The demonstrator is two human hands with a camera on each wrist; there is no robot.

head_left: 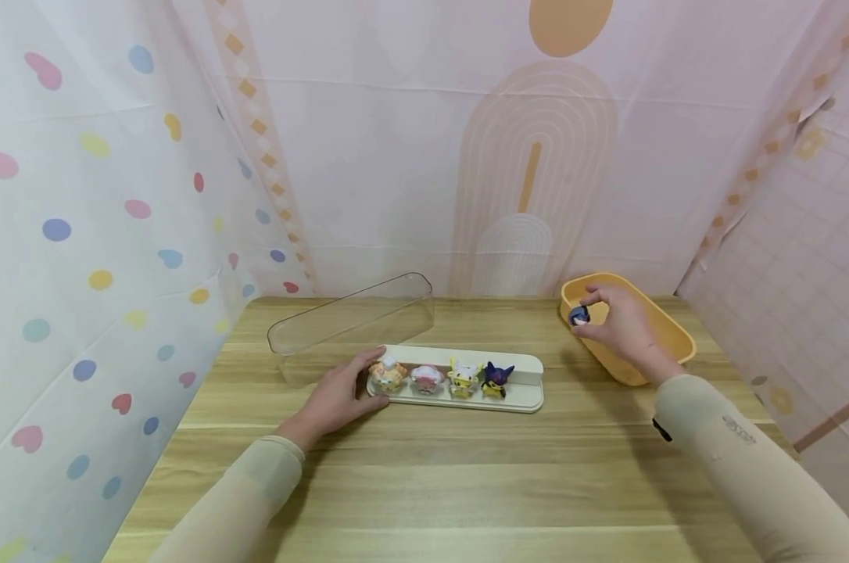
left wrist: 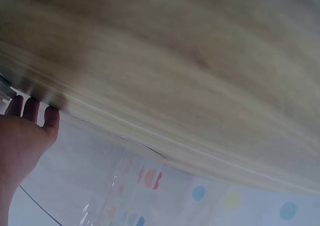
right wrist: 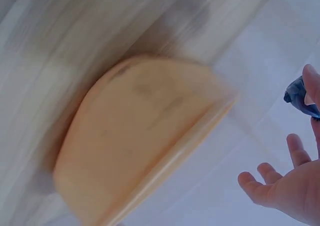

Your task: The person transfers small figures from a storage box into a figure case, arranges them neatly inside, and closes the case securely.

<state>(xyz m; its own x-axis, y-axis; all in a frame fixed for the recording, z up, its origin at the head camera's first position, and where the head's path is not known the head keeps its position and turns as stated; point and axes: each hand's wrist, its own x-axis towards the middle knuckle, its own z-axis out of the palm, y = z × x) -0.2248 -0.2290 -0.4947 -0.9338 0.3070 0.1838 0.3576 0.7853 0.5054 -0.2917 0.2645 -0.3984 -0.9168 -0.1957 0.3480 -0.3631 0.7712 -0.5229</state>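
My right hand (head_left: 623,327) pinches a small dark-blue figurine (head_left: 579,316) between thumb and fingertip, over the near left rim of a yellow bin (head_left: 681,342). In the right wrist view the blue figurine (right wrist: 298,96) shows at the edge, partly hidden by the thumb, while the other fingers stand spread. My left hand (head_left: 331,399) grips the left end of a white display stand (head_left: 531,397), thumb in front and fingers behind. On the stand, a row of figurines runs from an orange-and-cream one (head_left: 388,374) to a pink-and-white one (head_left: 428,379), a yellow-and-white one (head_left: 463,379) and a purple-eared one (head_left: 496,380).
Behind my left hand lies a clear plastic cover (head_left: 350,319) with a dark rim. Everything stands on a wood-grain table (head_left: 453,485). Patterned cloth (head_left: 382,156) hangs along the back and both sides.
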